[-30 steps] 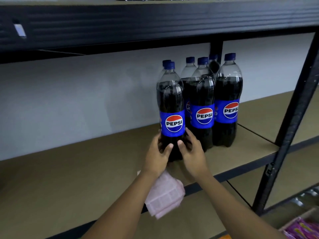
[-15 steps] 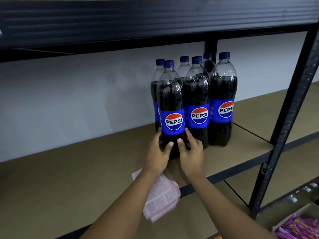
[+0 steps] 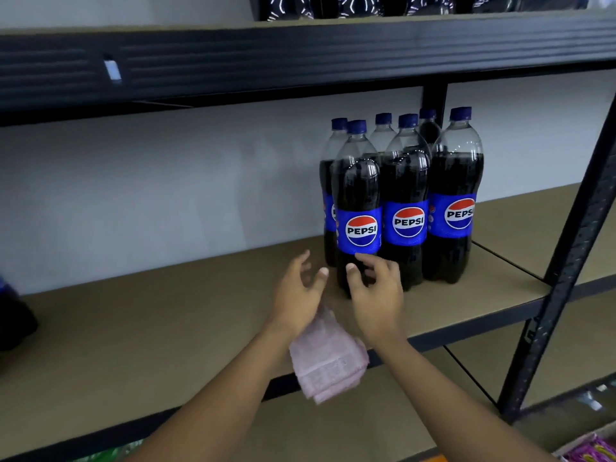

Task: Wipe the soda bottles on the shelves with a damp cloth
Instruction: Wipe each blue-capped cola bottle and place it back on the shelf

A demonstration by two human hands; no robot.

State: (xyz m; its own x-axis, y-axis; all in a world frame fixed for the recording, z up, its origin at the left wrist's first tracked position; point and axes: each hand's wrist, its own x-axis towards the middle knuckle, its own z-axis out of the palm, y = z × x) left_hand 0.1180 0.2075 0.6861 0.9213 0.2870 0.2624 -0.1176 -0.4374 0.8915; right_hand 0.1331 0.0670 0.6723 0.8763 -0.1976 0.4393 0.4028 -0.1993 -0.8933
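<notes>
Several Pepsi bottles with blue caps and labels stand bunched on the middle shelf (image 3: 166,328). The front bottle (image 3: 358,208) stands nearest me. My left hand (image 3: 298,291) hovers just left of its base, thumb and forefinger spread and off the bottle. A folded pink cloth (image 3: 328,360) hangs from under that palm across the shelf's front edge; the fingers holding it are hidden. My right hand (image 3: 375,288) is in front of the bottle's base with loosely curved fingers, its fingertips at or just off the plastic.
A black upright post (image 3: 566,278) rises at the right. The upper shelf beam (image 3: 300,58) hangs low overhead, with more dark bottles above it. A dark bottle (image 3: 13,315) stands at the far left. Colourful packets (image 3: 590,451) lie at the bottom right.
Both hands gripped the front bottle's base before. They have now let go and drawn back slightly, with the fingers spread. The bottle stays standing in the group.
</notes>
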